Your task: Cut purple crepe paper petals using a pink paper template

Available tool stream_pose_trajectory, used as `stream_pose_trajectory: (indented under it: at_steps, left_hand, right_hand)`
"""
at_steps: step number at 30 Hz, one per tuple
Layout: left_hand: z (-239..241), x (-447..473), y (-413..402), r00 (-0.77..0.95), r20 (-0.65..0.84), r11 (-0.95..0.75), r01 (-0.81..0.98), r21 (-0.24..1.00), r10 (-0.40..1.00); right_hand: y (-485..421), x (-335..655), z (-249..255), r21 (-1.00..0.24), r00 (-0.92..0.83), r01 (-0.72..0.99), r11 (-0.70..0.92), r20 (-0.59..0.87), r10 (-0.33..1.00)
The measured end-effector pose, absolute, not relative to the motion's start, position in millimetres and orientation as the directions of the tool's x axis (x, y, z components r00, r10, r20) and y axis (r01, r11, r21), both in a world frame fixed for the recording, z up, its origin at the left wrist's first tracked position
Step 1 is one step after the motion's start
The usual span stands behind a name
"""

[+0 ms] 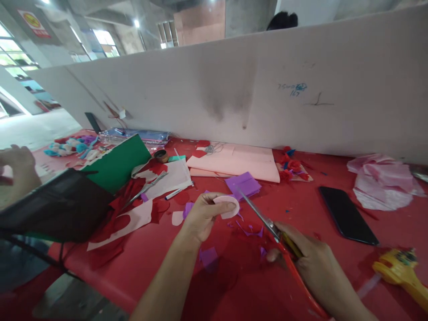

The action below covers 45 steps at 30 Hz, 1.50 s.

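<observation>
At the lower right of the frame, the right hand (pixel 314 256) has its fingers wrapped around the handles of a pair of scissors (pixel 265 218), blades pointing up and left; I cannot tell whether they are fully closed. For a clean cut, turning the piece into the blades probably works better than twisting the wrist. Near the centre, the left hand (pixel 204 211) pinches a pale pink disc (pixel 230 214), thumb flat on top; the fingers beneath are mostly hidden. That thumb would best stay well inside the rim, leaving the edge free. Just beyond the thin purple offcuts (pixel 256 233) on the red tabletop (pixel 147 263), the scissor tip overlaps a stack of purple squares (pixel 245 182) in this view, so lifting the blades clear before closing them should avoid nicking it. A folded pink sheet (pixel 240 162) lies behind.
</observation>
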<state>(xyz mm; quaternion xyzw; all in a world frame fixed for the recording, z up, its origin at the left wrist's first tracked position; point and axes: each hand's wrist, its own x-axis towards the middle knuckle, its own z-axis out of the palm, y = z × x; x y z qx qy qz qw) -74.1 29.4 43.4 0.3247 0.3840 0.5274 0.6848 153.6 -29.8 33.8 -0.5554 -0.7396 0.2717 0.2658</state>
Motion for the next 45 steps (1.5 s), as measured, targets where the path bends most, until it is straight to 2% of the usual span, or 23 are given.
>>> stream_pose_trajectory:
  at_steps: [4,6,10,16,22,28,37,45]
  left_hand:
    - [46,-74,27,0.177,-0.180,0.242,-0.451,0.859,0.968]
    - [47,-73,25,0.239,-0.173,0.260,-0.406,0.876,0.956]
    - [46,-73,23,0.317,-0.170,0.279,-0.340,0.898,0.933]
    - [45,-76,24,0.388,-0.149,0.289,-0.333,0.897,0.910]
    - [42,-79,24,0.433,-0.132,0.294,-0.331,0.897,0.892]
    - [44,-78,25,0.441,-0.142,0.303,-0.319,0.898,0.886]
    - [45,-77,23,0.423,-0.123,0.283,-0.340,0.897,0.898]
    - [46,-77,22,0.412,-0.153,0.302,-0.325,0.896,0.898]
  right_hand:
    - [-29,157,28,-0.570,-0.243,0.765,0.298,0.172,0.955]
    - [-30,157,27,-0.542,-0.277,0.777,0.320,0.163,0.947]
    - [-32,152,32,-0.595,-0.305,0.756,0.274,0.051,0.951]
    - [-30,152,41,-0.670,-0.341,0.707,0.226,-0.042,0.939]
    - [-32,160,43,-0.595,-0.351,0.770,0.231,-0.092,0.932]
    - [-32,161,47,-0.570,-0.404,0.757,0.318,-0.027,0.914]
    - [-32,160,43,-0.763,-0.363,0.638,0.105,-0.178,0.915]
    - [-31,157,49,-0.800,-0.351,0.596,0.070,-0.181,0.919]
